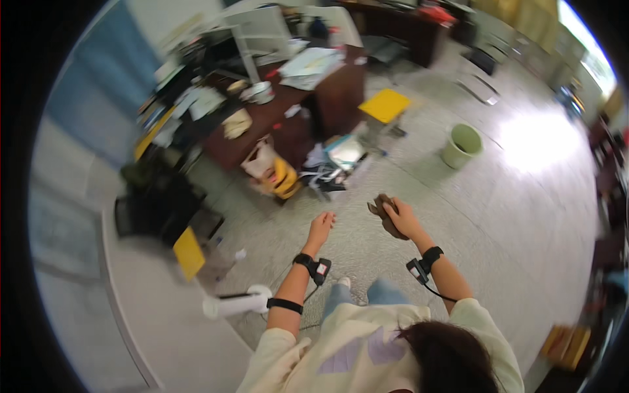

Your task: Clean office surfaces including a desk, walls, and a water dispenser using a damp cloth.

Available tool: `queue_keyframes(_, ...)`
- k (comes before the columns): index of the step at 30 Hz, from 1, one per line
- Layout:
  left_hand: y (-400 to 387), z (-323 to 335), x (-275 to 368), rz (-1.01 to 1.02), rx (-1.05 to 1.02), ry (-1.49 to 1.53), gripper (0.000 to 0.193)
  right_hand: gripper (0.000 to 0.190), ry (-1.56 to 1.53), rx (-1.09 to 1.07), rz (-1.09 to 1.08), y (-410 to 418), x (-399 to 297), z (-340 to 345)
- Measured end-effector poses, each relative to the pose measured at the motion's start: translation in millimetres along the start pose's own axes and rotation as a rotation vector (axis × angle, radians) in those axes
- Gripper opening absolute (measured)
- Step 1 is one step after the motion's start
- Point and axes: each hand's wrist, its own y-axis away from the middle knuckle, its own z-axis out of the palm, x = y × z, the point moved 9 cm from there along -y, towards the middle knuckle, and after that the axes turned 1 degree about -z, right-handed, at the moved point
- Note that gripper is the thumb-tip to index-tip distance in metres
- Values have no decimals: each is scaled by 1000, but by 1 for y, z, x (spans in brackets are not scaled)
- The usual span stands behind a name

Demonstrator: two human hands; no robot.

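Note:
My right hand grips a bunched brown cloth, part of which hangs below the fingers. My left hand is held in the air to the left of it, its fingers curled in and nothing visible in them. Both wrists carry strapped black devices with cables. Below the hands lies the pale tiled floor. Ahead and to the right stands a light green waste bin with something dark inside.
A dark wooden desk piled with papers stands ahead. Beside it are bags, an open box and a yellow-topped stool. A dark chair and another yellow panel are at left. Far right stands a metal-framed chair.

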Motion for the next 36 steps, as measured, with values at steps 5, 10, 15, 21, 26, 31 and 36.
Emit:
queue_keyframes(5,-86,174,79,181,-466,22,27,37,-132,382,215,11,92,-105)
queue_keyframes(10,-182,294,122,190,-657,-3,29,40,-80,557,242,-23,153,-199)
queue_keyframes(15,-244,393,157,86,-769,4,29,41,-110,776,350,-56,221,-294)
queue_keyframes(21,-343,493,213,149,-851,59,37,37,-316,812,411,-142,280,-377)
queue_keyframes(26,-438,604,237,139,-898,-4,51,36,-424,845,393,-242,349,-454)
queue_keyframes(31,-511,705,223,-132,-1034,-8,45,37,-450,878,661,-296,454,-500)
queue_keyframes(36,-593,771,203,-226,-941,13,22,42,-433,868,821,-335,529,-552)
